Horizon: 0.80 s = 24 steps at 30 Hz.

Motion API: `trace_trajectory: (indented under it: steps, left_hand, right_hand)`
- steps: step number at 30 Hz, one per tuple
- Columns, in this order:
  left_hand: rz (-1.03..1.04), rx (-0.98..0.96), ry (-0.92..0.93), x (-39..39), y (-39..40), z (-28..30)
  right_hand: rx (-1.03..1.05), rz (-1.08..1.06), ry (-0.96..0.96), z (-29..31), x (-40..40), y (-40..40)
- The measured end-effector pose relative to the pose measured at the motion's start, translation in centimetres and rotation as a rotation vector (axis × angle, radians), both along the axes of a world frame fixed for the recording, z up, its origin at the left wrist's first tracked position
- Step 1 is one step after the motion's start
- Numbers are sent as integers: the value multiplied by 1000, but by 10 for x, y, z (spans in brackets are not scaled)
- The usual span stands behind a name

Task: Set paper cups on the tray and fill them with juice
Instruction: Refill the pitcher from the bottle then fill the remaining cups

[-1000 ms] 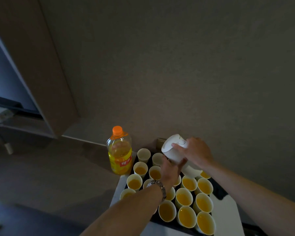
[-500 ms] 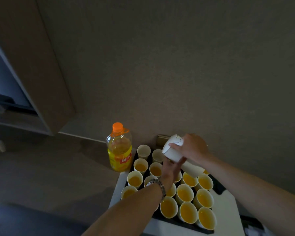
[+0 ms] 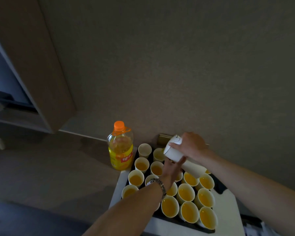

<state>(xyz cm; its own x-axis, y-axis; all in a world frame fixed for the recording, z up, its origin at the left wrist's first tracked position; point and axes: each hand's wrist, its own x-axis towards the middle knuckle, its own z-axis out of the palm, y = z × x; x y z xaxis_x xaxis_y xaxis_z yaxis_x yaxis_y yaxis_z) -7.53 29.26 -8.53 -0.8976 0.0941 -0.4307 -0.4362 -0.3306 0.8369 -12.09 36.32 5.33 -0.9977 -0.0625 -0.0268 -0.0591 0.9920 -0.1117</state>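
Head view: left hand (image 3: 171, 169) hides cups (image 3: 186, 193) beneath; fingers unclear.

Single head-worn wide view, forward and down, close over the tray (image 3: 219, 185) by a wall.

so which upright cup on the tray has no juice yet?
The far-left corner cup, beside the juice bottle: its inside shows white, the others orange.

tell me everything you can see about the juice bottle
The juice bottle is clear plastic with an orange screw cap, capped, and an orange carry ring at the neck. A yellow and orange label wraps its lower half; the juice fills most of it. It stands upright left of the tray's far corner. Neither hand touches it.
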Motion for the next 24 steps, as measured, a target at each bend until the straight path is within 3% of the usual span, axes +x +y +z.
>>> trace_trajectory:
  steps: [24]
  left_hand:
    - [9, -15, 2, 7, 0, 4]
  right_hand:
    - [7, -32, -20, -6, -3, 0]
